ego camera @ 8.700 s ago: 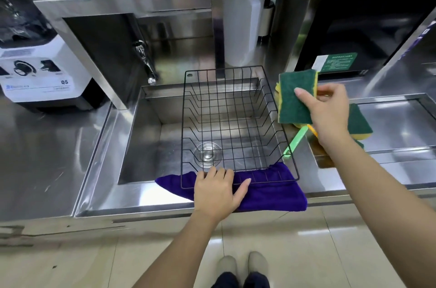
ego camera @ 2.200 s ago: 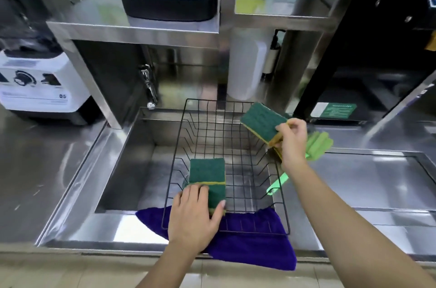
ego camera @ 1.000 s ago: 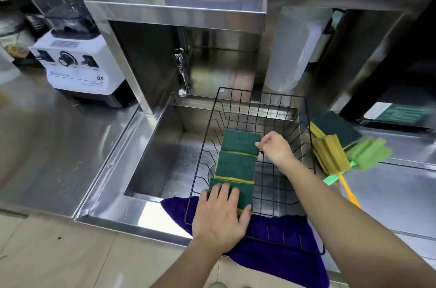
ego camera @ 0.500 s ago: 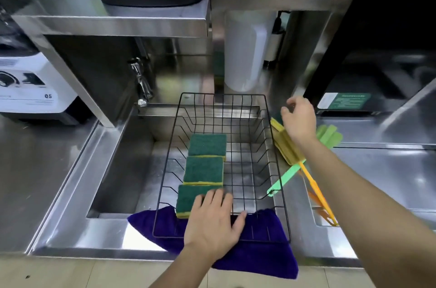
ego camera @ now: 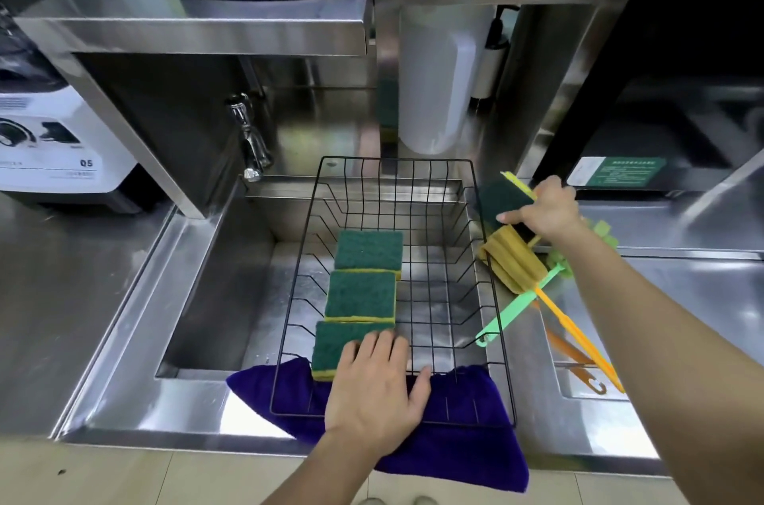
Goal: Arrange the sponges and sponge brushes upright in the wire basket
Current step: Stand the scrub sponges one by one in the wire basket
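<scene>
A black wire basket (ego camera: 492, 240) sits over the sink. Three green-and-yellow sponges stand in a row along its left side: far (ego camera: 368, 250), middle (ego camera: 360, 295) and near (ego camera: 330, 347). My left hand (ego camera: 374, 386) lies flat on the basket's front rim, fingers touching the near sponge. Right of the basket, my right hand (ego camera: 545, 209) grips a fourth green sponge (ego camera: 502, 196) lifted off the counter. Under it lie a yellow sponge brush (ego camera: 514, 262) with an orange handle and a green sponge brush (ego camera: 514, 308).
A purple cloth (ego camera: 454, 451) lies under the basket's front edge. A tap (ego camera: 250, 140) hangs at the sink's back left. A white blender base (ego camera: 49, 149) stands on the left counter. A white bottle (ego camera: 438, 78) stands behind the basket. Shelves overhang the sink.
My right hand has taken hold of a fourth sponge from the pile right of the basket and raised it. My left hand has stayed on the basket's front rim.
</scene>
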`<act>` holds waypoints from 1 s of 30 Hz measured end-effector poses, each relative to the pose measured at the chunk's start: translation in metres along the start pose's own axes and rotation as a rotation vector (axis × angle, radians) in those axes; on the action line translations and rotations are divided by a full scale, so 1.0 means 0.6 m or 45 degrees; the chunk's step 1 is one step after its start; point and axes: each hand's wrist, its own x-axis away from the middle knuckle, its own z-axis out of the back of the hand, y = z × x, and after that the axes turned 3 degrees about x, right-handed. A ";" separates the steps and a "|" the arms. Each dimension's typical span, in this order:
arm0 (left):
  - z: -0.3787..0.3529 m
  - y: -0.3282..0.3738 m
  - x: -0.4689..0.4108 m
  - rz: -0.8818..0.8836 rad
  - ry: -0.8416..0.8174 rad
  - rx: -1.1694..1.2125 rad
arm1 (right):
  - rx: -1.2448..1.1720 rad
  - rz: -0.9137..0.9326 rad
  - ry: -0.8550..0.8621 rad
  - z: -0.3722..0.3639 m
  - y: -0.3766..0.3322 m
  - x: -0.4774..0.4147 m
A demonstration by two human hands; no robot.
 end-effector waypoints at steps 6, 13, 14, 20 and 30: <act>0.000 -0.001 -0.002 0.007 -0.004 0.020 | -0.157 0.254 0.220 0.028 -0.031 0.014; 0.000 -0.001 -0.002 0.004 0.010 0.028 | -0.721 0.431 -0.014 0.022 -0.097 0.032; 0.000 0.000 -0.002 -0.001 0.011 0.031 | -0.728 0.396 -0.082 0.012 -0.103 0.032; -0.001 -0.001 -0.003 0.004 0.010 0.019 | -0.854 0.296 -0.237 -0.057 -0.135 0.041; -0.004 -0.002 -0.001 0.001 0.018 0.010 | -1.086 0.056 -0.585 -0.112 -0.156 0.021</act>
